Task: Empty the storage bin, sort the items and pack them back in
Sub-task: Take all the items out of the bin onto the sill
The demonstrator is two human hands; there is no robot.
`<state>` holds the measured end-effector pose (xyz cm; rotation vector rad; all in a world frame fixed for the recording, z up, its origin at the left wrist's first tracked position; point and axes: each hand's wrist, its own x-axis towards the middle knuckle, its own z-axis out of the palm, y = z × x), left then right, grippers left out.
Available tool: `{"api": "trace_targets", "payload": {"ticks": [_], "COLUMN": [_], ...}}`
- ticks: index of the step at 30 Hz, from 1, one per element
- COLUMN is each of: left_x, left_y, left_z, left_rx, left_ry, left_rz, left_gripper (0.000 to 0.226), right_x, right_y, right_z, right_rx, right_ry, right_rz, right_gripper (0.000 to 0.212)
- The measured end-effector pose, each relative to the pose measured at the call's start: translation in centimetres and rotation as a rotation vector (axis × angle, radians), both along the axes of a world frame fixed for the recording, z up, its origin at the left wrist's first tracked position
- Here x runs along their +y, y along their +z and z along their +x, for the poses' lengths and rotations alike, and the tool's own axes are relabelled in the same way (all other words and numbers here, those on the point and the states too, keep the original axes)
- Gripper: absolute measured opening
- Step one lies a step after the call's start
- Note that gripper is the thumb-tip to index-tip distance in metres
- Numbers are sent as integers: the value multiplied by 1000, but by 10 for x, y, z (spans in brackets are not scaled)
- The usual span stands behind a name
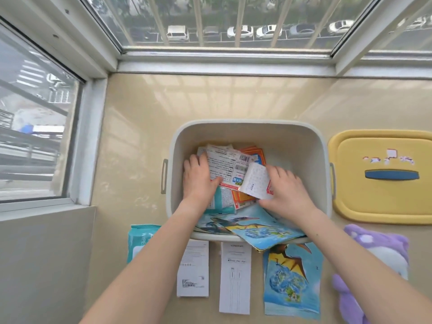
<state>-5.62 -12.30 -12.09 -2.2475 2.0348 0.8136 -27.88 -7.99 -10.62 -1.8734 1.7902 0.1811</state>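
Along bin (178, 146) wall, left hand (198, 181); right hand (288, 190) round white pack (256, 181)

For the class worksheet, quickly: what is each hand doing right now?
Left hand: on the printed packets in the storage bin; grip cannot be told.
Right hand: holds white dotted packet.

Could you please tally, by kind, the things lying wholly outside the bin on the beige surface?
Wipes pack: 1
White leaflets: 2
Dinosaur picture: 1
Yellow lid: 1
Purple plush: 1
Total: 6
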Motion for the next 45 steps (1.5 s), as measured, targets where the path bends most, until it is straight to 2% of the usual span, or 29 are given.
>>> {"api": "trace_targets", "payload": {"ticks": [4,8,14,19,26,37,45], "left_x": [-2,-2,5,14,33,126,235], "left_y": [5,7,10,32,101,210,216], "left_z": [-2,-6,-3,7,24,66,100], "left_rx": [107,286,615,715,752,1055,1101], "left_ry": [70,121,310,409,440,744,920], "left_rz": [99,166,185,91,-68,-152,-162], "left_gripper": [84,61,30,17,19,20,21], "right_x": [-4,-6,-7,-7,4,101,182], "right_y": [10,17,22,41,107,207,225], "right_z": [0,3,9,14,15,21,50], "right_rx": [4,7,21,16,-1,-34,-63], "right_ry": [-59,-107,-174,-230,-279,-352,-353], "right_rz": [-43,-84,-127,-196,-310,-438,-437], "right_gripper": [89,91,91,99,100,94,87]}}
